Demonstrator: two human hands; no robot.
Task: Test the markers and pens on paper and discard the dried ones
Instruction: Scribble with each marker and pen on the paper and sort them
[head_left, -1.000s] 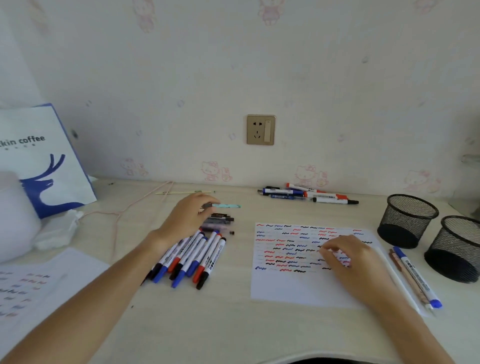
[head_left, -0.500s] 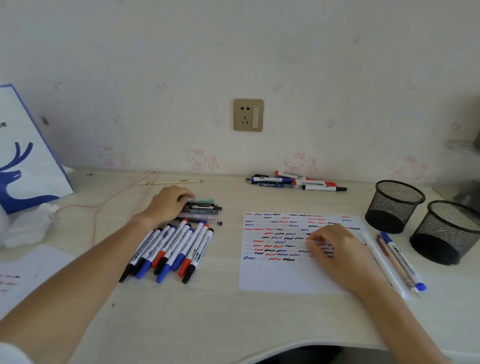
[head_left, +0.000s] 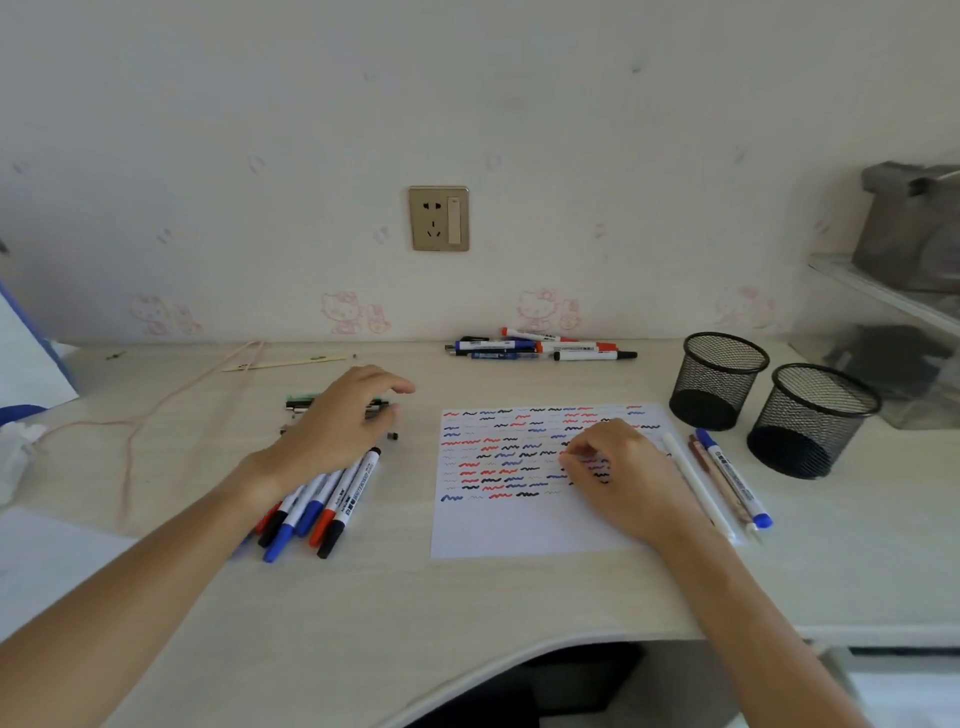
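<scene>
A row of several capped markers (head_left: 332, 499) with red, blue and black caps lies left of centre. Behind them sit a few dark pens (head_left: 301, 402). My left hand (head_left: 337, 421) hovers over these pens and the marker tips with relaxed, slightly spread fingers, holding nothing. A white test paper (head_left: 498, 530) covered in red, blue and black squiggles lies in the middle. My right hand (head_left: 618, 467) rests on it with fingers loosely curled, and no pen shows in it. Another pile of markers (head_left: 540, 348) lies by the wall.
Two black mesh cups (head_left: 719, 379) (head_left: 810, 421) stand at the right. A white pen (head_left: 696, 483) and a blue-capped marker (head_left: 732, 478) lie beside the paper. A pink cord (head_left: 156, 410), a tissue (head_left: 15, 447) and a second sheet (head_left: 41, 561) occupy the left. A shelf (head_left: 893, 291) is far right.
My left hand has put down the light teal pen it held and shifted right over the dark pens. My right hand stayed on the paper. The view swung to the right.
</scene>
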